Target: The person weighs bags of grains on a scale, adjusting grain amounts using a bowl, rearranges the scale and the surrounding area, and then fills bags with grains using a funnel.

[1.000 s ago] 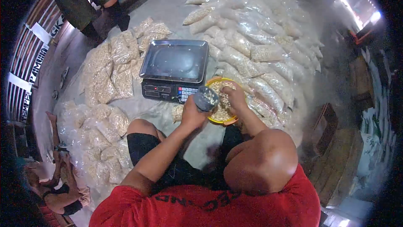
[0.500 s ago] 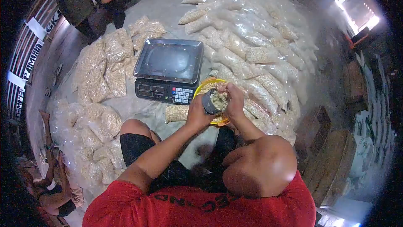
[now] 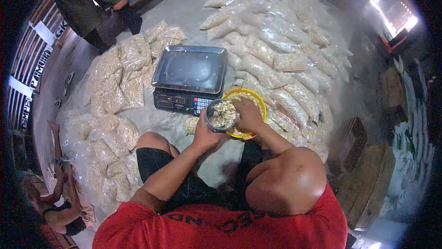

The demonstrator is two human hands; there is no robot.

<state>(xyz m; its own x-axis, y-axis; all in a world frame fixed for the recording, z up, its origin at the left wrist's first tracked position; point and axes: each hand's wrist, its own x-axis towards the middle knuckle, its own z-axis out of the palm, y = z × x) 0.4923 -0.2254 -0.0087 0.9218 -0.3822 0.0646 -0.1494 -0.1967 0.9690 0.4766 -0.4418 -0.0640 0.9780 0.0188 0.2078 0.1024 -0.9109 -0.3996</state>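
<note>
My left hand [image 3: 205,131] is wrapped round a dark cup [image 3: 211,126] heaped with pale beans [image 3: 224,113], which look like soybeans. The cup is tilted so that its mouth faces me, at the near left rim of a yellow basin [image 3: 262,106]. More of the pale beans lie in that basin. Over the basin, just right of the cup, is my right hand [image 3: 250,115], back upward; its fingertips are hidden, so their grip does not show. Behind the cup stands a digital scale [image 3: 189,72] with a bare metal pan.
Filled clear bags [image 3: 131,90] lie in piles left of the scale, and many more bags [image 3: 276,60] spread out to the right. One person [image 3: 90,7] stands at the upper left; another [image 3: 62,207] sits at the lower left. Wooden boards [image 3: 361,180] lie at the right.
The cup has moved left, off the middle of the basin, and its bean-filled mouth has turned toward me. My right hand has shifted from the cup's side to over the basin.
</note>
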